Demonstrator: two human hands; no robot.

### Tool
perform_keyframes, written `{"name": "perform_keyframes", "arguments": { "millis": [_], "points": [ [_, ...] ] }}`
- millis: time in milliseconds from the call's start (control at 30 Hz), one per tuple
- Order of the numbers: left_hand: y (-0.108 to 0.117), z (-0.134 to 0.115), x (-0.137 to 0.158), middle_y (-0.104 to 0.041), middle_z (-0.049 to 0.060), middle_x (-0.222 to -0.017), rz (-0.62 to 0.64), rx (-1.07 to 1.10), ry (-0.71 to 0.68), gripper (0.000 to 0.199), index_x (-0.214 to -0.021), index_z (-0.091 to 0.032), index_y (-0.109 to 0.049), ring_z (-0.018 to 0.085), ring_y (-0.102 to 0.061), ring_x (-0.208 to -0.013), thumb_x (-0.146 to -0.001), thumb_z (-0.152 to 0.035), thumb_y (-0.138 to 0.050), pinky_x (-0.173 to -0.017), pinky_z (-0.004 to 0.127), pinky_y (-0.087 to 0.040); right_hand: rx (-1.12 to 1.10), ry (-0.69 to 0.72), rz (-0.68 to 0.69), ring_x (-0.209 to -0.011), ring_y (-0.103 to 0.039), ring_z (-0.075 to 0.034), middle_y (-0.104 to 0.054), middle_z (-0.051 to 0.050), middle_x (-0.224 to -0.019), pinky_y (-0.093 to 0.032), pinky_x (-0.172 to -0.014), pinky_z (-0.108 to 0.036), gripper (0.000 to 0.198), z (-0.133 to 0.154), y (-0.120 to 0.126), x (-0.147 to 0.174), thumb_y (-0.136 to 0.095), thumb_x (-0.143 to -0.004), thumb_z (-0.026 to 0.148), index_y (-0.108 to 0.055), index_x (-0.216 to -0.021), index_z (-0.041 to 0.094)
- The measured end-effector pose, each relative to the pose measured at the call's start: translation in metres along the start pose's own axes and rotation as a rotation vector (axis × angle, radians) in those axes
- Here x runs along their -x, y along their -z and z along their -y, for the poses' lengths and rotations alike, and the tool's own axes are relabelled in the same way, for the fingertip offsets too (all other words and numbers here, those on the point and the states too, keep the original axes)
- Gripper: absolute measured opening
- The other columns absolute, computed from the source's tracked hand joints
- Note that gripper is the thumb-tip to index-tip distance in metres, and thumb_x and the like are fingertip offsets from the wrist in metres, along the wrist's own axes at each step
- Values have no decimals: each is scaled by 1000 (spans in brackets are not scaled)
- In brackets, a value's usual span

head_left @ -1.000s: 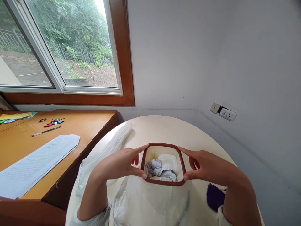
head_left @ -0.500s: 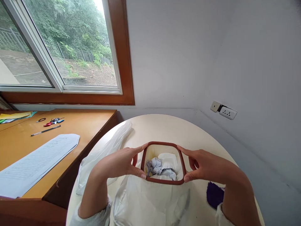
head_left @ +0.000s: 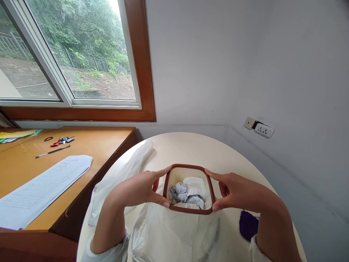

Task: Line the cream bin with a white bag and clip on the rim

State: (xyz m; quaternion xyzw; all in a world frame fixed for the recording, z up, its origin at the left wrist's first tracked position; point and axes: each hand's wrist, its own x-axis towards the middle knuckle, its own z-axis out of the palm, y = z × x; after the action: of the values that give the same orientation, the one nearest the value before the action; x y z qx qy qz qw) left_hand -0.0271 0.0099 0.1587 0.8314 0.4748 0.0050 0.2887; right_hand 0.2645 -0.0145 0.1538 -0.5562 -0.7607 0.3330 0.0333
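Two bare hands, left hand (head_left: pixel 147 187) and right hand (head_left: pixel 231 191), flank one container (head_left: pixel 177 175) on the round tabletop (head_left: pixel 188 145). On each, thumb and forefinger stand apart, tips touching its brown rim (head_left: pixel 191 211). Inside, I count at least three crumpled papers (head_left: pixel 195 186); outside, translucent plastic (head_left: pixel 180 233) covers the near side. One plastic bag (head_left: pixel 117 182) lies leftward, one purple item (head_left: pixel 248 225) rightward.

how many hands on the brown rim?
2: the left hand touches the left side of the brown rim, the right hand its right side. No others visible.
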Motion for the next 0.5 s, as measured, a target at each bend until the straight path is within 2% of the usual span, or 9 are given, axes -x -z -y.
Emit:
{"name": "perform_keyframes", "arguments": {
  "millis": [500],
  "points": [
    [-1, -2, 0, -51, -3, -71, 5, -23, 28, 90, -140, -34, -23, 14, -46, -60, -64, -64, -61, -53, 22, -33, -2, -14, 25, -64, -49, -13, -55, 3, -69, -32, -51, -23, 100, 0, 1, -2, -66, -61, 61, -22, -143, 24]
  ]
}}
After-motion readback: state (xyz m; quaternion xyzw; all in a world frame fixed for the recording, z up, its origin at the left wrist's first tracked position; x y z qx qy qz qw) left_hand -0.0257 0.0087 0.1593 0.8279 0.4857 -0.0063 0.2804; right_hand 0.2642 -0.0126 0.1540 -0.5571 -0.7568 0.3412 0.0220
